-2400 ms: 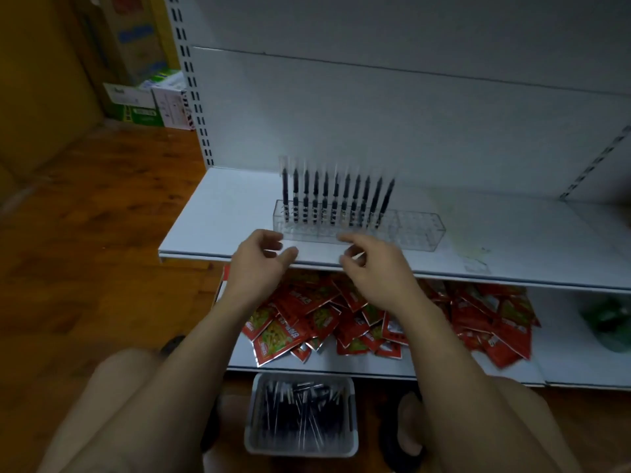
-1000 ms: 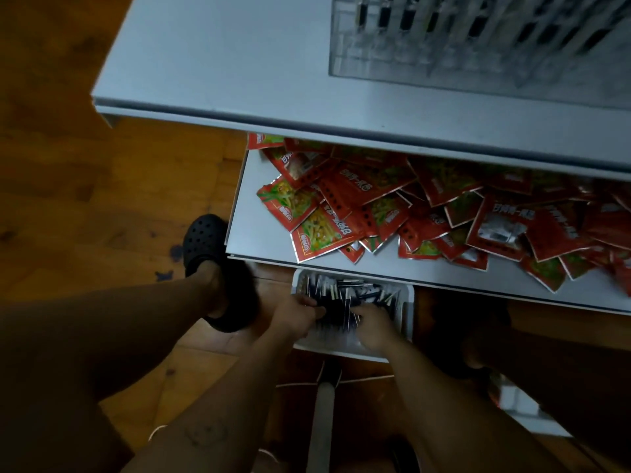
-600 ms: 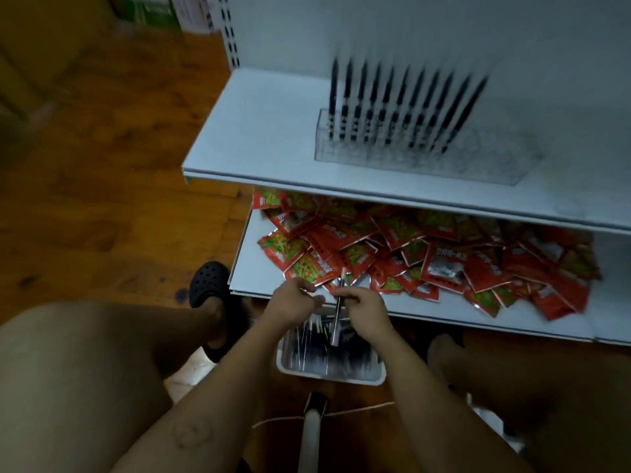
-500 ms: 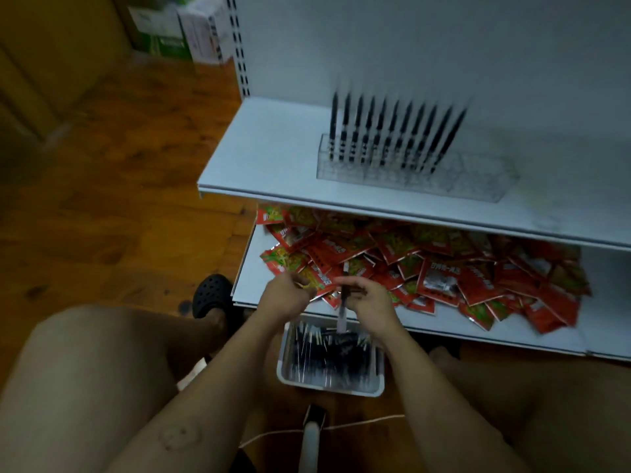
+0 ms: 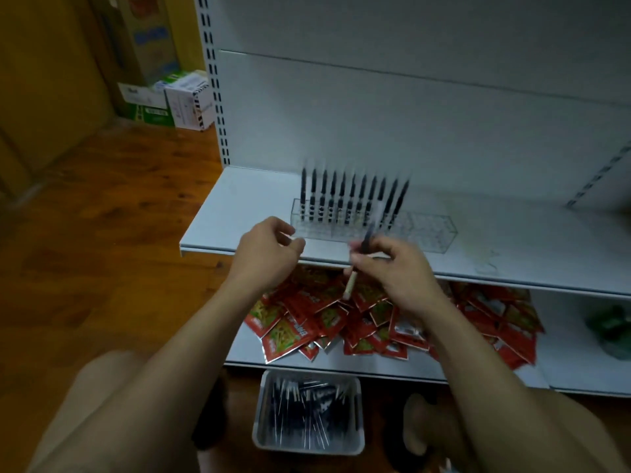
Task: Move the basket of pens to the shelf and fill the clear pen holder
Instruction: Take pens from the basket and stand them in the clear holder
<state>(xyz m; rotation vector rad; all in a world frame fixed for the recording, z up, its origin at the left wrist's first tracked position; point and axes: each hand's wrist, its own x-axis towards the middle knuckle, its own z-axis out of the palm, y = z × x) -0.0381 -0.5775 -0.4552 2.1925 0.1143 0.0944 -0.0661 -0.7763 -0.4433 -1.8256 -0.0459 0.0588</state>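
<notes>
The clear pen holder (image 5: 423, 233) stands on the white upper shelf (image 5: 239, 213). Several black pens (image 5: 341, 199) stand upright in its left part; its right part holds none. My right hand (image 5: 399, 271) pinches one pen (image 5: 353, 285) just in front of the holder, dark end up and pale end down. My left hand (image 5: 269, 257) hovers beside it at the shelf's front edge, fingers loosely curled, with nothing visible in it. The grey basket (image 5: 258, 414), full of black pens, sits on the floor under the lower shelf, between my knees.
Red snack packets (image 5: 300, 329) lie heaped on the lower shelf (image 5: 580, 367), with a green object (image 5: 611, 326) at its right end. Cardboard boxes (image 5: 164, 104) stand on the wooden floor at the back left, beside the slotted shelf upright (image 5: 215, 80).
Both hands dipped into the basket on the floor, then rose to the upper shelf. My right hand now carries a pen up in front of the holder. The basket has stayed on the floor.
</notes>
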